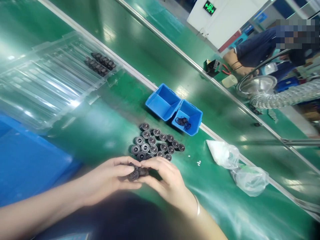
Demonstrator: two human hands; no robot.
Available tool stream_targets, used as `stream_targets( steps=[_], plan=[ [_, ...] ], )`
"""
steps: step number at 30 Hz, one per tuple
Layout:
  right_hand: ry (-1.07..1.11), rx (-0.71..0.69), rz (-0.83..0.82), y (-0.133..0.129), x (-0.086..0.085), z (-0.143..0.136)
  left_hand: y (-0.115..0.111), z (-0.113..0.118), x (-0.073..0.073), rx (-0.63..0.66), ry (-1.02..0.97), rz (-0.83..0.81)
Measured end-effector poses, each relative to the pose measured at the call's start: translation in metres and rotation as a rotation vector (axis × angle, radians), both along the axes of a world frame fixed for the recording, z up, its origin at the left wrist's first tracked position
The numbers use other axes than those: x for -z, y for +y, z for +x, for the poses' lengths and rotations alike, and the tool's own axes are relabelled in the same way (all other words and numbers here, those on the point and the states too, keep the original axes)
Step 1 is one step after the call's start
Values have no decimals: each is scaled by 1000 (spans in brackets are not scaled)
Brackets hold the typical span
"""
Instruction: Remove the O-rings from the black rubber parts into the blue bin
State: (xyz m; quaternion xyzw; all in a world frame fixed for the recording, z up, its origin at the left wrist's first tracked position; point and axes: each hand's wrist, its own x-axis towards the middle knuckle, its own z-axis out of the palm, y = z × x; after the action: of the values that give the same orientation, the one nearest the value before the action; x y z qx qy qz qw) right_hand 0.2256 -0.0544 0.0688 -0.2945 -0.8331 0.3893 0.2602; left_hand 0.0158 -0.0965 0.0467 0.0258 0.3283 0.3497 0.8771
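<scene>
Between my two hands, close to my body, are small black finned round parts (135,173); how many is hard to make out. My left hand (110,175) has its thumb and fingers closed round them from the left. From the right, my right hand (165,173) pinches the dark piece with thumb and fingertips, a pale bangle on its wrist. Just beyond my fingers, several black round parts with swirled vanes (153,149) stand upright in a cluster on the green table (105,143). The lower ones are partly hidden by my right hand.
Two joined blue bins (163,103) stand past the cluster, one with black rings (183,121). Clear plastic bags (225,155) lie right, near small white bits (199,163). A clear divided tray (50,80) holds black parts; a blue crate (30,163) sits left. A co-worker (255,50) is across.
</scene>
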Motion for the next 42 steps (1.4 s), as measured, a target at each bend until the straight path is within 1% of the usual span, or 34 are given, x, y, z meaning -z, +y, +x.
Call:
stream_targets(
  steps=[3,5,7,12,15,22,26,29,32,33,34,36,37,38,42],
  plan=[
    [71,80,-63,13,-2,4,-1,-6,0,33,14,31],
    [36,137,-37,22,-1,5,-2,-10,0,32,39,47],
    [-55,151,26,29,3,3,-2,-12,0,16,61,55],
    [-233,65,143,34,18,-4,0,-17,1,-42,71,64],
    [-280,50,177,34,22,-6,2,-20,1,-66,68,61],
    [-352,22,234,36,17,-7,5,-23,0,-53,108,78],
    [-396,-14,228,37,16,-7,5,-24,2,-55,140,73],
    [-417,-7,235,37,12,-6,4,-24,2,-40,153,78],
    [-356,60,224,35,0,-7,5,-24,3,-32,142,93],
    [-312,53,192,33,-4,-9,5,-24,3,-33,133,99],
    [-266,18,144,31,-7,-11,5,-24,4,-34,119,106],
    [-194,-102,40,25,-11,-17,6,-25,6,-35,78,120],
    [-160,-139,8,22,-11,-20,6,-25,7,-38,55,126],
    [-126,-146,-4,19,-10,-24,5,-25,8,-45,33,128],
    [25,-33,23,11,1,-32,4,-25,10,-88,-24,115]
  ],
)
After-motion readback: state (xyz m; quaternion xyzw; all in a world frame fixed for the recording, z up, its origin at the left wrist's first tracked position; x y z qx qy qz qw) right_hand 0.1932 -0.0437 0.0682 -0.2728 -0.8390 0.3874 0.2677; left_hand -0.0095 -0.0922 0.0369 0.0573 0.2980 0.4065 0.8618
